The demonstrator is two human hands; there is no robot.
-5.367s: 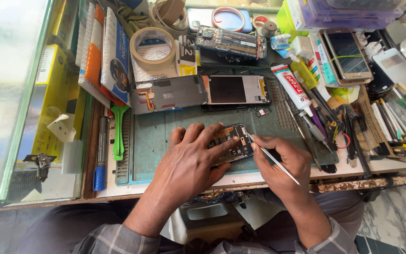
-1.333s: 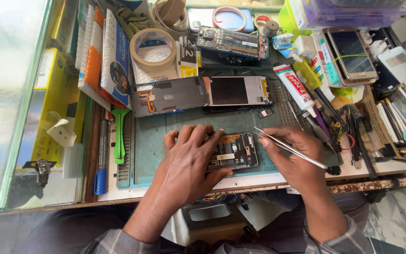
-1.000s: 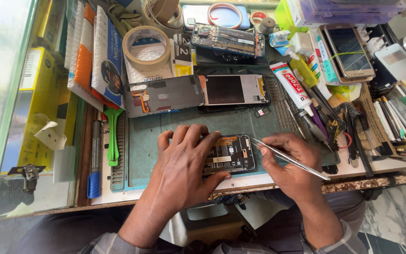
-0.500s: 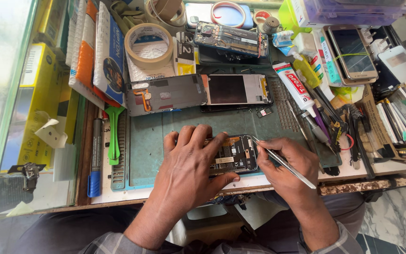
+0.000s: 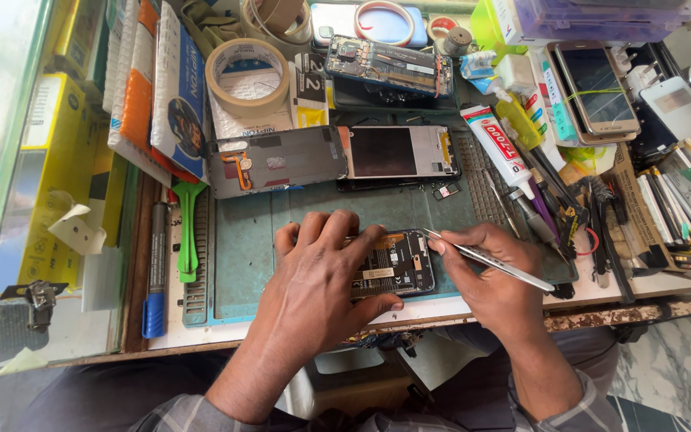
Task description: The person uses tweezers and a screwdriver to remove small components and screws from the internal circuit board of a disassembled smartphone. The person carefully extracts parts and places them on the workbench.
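An opened phone (image 5: 397,264) with its circuit board bare lies on a green work mat (image 5: 265,240) near the table's front edge. My left hand (image 5: 321,280) rests flat over its left part and pins it down. My right hand (image 5: 493,276) grips metal tweezers (image 5: 489,260), whose tip touches the phone's upper right corner. A phone frame and display assembly (image 5: 329,156) lies across the mat's far side.
A tape roll (image 5: 247,70) and another opened phone (image 5: 389,66) sit at the back. A glue tube (image 5: 493,148), several hand tools (image 5: 577,216) and phones (image 5: 593,88) crowd the right. A green pry tool (image 5: 188,228) and blue marker (image 5: 156,272) lie left.
My right hand has swung the tweezers' tip back onto the phone's upper right corner after lifting it away. My left hand has stayed pressed on the phone.
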